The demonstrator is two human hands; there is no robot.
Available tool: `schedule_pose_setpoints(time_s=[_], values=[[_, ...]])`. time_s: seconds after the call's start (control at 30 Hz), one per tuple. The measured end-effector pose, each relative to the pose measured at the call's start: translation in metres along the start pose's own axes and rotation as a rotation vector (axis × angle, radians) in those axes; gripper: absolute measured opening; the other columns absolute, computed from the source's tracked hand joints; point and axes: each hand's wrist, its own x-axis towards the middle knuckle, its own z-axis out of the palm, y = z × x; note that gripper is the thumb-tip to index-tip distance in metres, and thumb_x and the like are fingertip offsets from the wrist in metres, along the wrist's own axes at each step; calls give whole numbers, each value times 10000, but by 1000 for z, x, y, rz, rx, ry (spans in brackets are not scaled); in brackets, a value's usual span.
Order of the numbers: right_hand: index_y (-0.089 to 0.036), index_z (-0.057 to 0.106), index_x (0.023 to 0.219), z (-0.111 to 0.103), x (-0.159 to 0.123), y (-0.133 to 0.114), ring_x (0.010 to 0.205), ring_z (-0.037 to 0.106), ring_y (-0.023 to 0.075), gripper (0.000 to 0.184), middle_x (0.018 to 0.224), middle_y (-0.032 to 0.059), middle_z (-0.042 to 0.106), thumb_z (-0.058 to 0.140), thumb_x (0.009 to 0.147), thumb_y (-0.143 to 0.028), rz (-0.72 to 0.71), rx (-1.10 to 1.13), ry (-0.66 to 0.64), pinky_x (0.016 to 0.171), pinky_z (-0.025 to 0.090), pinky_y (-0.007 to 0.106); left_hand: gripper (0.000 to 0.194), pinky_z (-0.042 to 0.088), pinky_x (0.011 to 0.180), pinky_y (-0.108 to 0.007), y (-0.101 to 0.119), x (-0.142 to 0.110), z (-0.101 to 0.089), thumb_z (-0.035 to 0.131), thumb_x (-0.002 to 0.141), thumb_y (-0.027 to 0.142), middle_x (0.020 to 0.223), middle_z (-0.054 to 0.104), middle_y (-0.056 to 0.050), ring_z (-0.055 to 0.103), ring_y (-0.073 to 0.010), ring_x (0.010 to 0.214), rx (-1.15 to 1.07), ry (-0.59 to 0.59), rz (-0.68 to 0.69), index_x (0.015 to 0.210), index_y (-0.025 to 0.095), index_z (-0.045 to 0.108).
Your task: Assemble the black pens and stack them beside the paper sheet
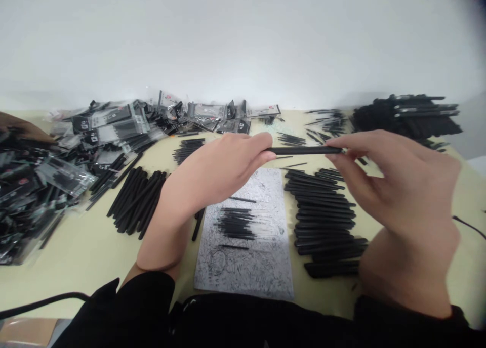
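Black clothing (pixel 250 320) nearest, along bottom edge of view. Black stick (pixel 301 150) held level, near far right corner of white sheet (pixel 246 269), pinched at one end by left hand (pixel 233 161), at the other by right hand (pixel 397 176). Keep grip light, ends in line, no bending. Most room straight above sheet; steer clear of rod row (pixel 322 211) at right, loose bundle (pixel 132 201) at left, packets (pixel 63 176) further left.

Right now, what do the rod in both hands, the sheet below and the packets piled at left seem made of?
Held rod: matte black, perhaps plastic or coated wood; its even surface leaves that open. Sheet: probably paper or card, matte, lying flat and looking thin. Packets: likely clear plastic film, shiny, since light glints off the see-through faces.
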Motion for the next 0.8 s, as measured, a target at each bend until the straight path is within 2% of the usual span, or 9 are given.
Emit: schedule_pose_setpoints(time_s=[0.23,0.37,0.53,0.63,0.8], values=[[-210,612,1001,1,0,3,826,644,143,109,893,26,683,556,909,-195,-2,13,-55,675,487,259,279,355,600,-260,2,-2,3,308,1017,397,734,547,-3,504,-136,626,10,-5,-28,996,175,476],[-200,605,943,2,0,4,783,633,140,94,840,22,667,512,930,-195,-11,24,-79,636,475,260,276,348,586,-256,2,-1,3,273,1024,356,727,538,1,485,-124,602,19,5,-34,988,173,476],[-190,598,1054,0,0,0,692,617,114,159,808,1,659,568,914,-260,11,-11,-45,609,465,245,347,336,573,-257,2,1,2,228,1026,354,713,526,-6,451,-116,578,18,-6,-31,905,168,495],[-208,596,1017,-1,0,-1,683,621,106,127,790,-20,660,595,891,-223,1,-18,-22,594,458,232,368,340,581,-262,2,1,1,207,1028,343,713,526,-9,442,-116,575,11,-9,-27,885,167,497],[-201,568,991,2,-1,0,688,619,99,86,838,-13,670,551,907,-200,7,-47,-35,594,459,222,337,352,588,-258,3,-2,2,265,1018,423,724,539,-7,475,-129,602,14,-11,-15,988,170,487]])
